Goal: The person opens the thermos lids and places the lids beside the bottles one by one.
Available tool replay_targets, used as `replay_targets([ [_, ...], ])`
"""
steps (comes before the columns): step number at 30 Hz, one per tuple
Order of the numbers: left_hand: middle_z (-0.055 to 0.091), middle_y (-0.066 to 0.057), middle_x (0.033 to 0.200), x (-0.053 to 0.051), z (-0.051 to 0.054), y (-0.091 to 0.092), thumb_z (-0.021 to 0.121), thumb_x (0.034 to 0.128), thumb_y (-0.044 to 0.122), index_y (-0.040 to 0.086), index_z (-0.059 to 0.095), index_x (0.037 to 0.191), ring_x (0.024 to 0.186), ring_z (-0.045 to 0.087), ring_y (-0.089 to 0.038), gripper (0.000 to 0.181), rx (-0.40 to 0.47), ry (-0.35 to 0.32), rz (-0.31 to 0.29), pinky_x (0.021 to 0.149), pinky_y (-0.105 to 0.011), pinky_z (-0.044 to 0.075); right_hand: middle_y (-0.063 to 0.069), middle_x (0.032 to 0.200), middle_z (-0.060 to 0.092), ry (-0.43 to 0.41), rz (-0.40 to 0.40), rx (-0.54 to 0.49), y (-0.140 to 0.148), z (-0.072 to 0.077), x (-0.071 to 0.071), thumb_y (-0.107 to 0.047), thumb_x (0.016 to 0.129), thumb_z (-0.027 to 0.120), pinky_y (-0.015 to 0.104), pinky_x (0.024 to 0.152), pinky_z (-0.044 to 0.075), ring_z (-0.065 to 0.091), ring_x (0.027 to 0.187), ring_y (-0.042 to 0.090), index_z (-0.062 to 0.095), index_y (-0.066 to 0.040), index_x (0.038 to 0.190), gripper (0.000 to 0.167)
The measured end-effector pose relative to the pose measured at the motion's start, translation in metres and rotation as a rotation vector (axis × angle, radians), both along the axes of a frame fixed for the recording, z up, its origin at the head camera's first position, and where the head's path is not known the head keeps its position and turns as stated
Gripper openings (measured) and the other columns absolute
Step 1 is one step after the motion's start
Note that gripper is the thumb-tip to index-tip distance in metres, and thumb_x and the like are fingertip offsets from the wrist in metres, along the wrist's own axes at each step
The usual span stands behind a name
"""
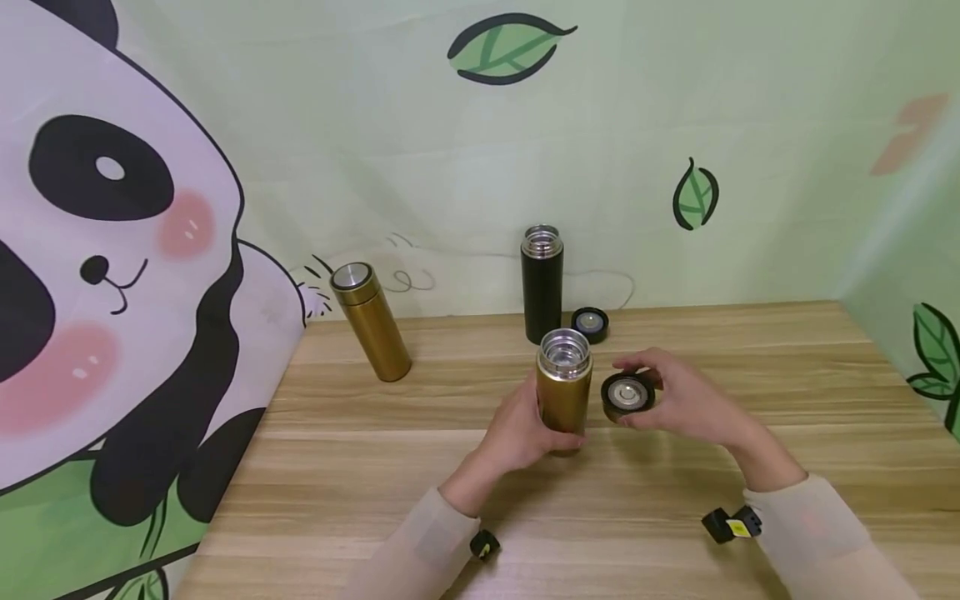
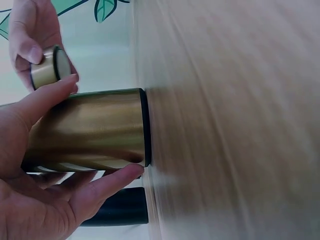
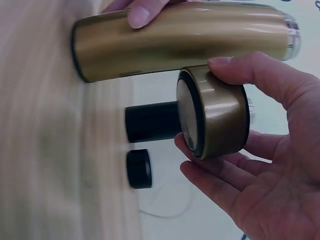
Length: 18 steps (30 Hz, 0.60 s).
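Behind everything hangs a pale green backdrop (image 1: 337,125) printed with a big panda (image 1: 172,275) and leaves. Below it spreads a wood-grained surface (image 1: 315,500), with two light sleeves (image 1: 817,533) reaching over it from the near edge. Three flasks come next in size. On the left, a capped gold flask (image 1: 375,333) stands apart; at the back, a black flask (image 1: 543,292) stands upright with its mouth uncovered. In front of that one, near the middle, is an uncapped gold flask (image 1: 564,400), upright, its base at or just above the surface; which of the two, I cannot tell. The left hand (image 1: 517,429) wraps around its lower body. The right hand (image 1: 686,400) pinches a gold cap (image 1: 627,394) between thumb and fingers, just beside the flask. A black lid (image 1: 590,323) lies by the black flask's foot. Small dark devices (image 1: 738,525) sit at both cuffs.
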<state>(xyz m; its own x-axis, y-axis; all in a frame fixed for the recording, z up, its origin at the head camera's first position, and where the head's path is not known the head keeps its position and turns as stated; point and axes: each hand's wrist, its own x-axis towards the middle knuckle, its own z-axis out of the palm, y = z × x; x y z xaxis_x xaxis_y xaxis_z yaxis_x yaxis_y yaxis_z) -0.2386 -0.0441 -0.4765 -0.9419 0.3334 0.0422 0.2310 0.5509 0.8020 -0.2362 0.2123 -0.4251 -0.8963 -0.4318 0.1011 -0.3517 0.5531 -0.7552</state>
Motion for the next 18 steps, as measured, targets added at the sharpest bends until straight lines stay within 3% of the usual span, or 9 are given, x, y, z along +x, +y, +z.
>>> replay_targets([
  [8, 0.064, -0.002, 0.135, 0.001, -0.001, -0.001, 0.099, 0.0666, 0.020, 0.021, 0.047, 0.143, 0.124, 0.062, -0.023, 0.093, -0.012, 0.016, 0.000, 0.109, -0.046, 0.047, 0.021, 0.128, 0.064, 0.044, -0.025, 0.052, -0.006, -0.019, 0.002, -0.017, 0.074, 0.092, 0.052, 0.097, 0.053, 0.063, 0.116, 0.041, 0.061, 0.004, 0.132, 0.068],
  [18, 0.065, -0.004, 0.131, 0.004, -0.001, 0.000, 0.098, 0.0676, 0.021, 0.017, 0.051, 0.139, 0.123, 0.061, -0.025, 0.086, -0.026, 0.013, 0.036, 0.108, -0.048, 0.047, 0.016, 0.121, 0.063, 0.080, -0.053, 0.114, -0.011, -0.029, 0.004, -0.017, 0.073, 0.091, 0.055, 0.098, 0.051, 0.063, 0.114, 0.038, 0.064, 0.001, 0.128, 0.063],
])
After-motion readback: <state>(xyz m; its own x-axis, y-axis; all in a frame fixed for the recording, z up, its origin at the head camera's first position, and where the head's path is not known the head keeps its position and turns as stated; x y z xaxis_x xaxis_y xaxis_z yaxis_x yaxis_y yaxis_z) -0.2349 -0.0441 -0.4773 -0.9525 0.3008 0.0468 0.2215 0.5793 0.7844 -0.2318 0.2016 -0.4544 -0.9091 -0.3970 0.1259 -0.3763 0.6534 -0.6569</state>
